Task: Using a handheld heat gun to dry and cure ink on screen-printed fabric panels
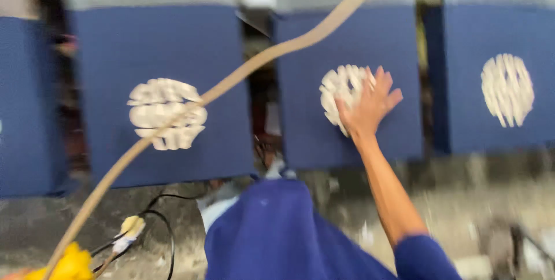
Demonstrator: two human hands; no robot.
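At centre right of the frame I press my right hand [370, 106], fingers spread and gripping nothing, onto the white print [342, 92] of a blue cloth panel [352, 37].

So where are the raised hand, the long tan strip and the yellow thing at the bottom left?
right hand [369, 105]: head view, on the back of the open hand.
tan strip [231, 81]: head view, mid-length of the strip.
yellow thing [70, 264]: head view, on its blurred middle.
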